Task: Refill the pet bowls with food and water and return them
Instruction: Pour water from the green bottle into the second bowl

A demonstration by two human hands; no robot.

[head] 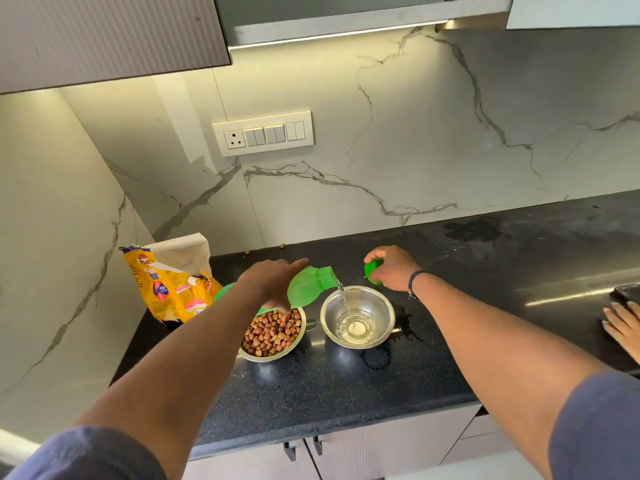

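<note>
Over the black counter (329, 393), near its back-left corner, my left hand (273, 282) grips the green bottle (308, 285) from above, fingers curled round its body, and tips it so its long axis runs left to right with the neck pointing right and slightly down. A thin stream falls from the mouth into the water bowl (358, 317), which sits just right of the food bowl (273, 334); the two rims are near but apart. The water bowl holds only a shallow pool, so I judge the pour is early, while the food bowl already looks full of kibble. My right hand (394, 268) is behind the water bowl, pinching the green cap (373, 271) in curled fingers, and it is the nearer hand to the bottle mouth for recapping. The food bag (173, 282) stands against the left wall, close to my left forearm, leaving little room that side. Dark patches right of the water bowl look like spilled water, though I cannot be sure from this angle. Open counter lies to the front and right, where another person's hand (623, 327) rests at the edge of view.
</note>
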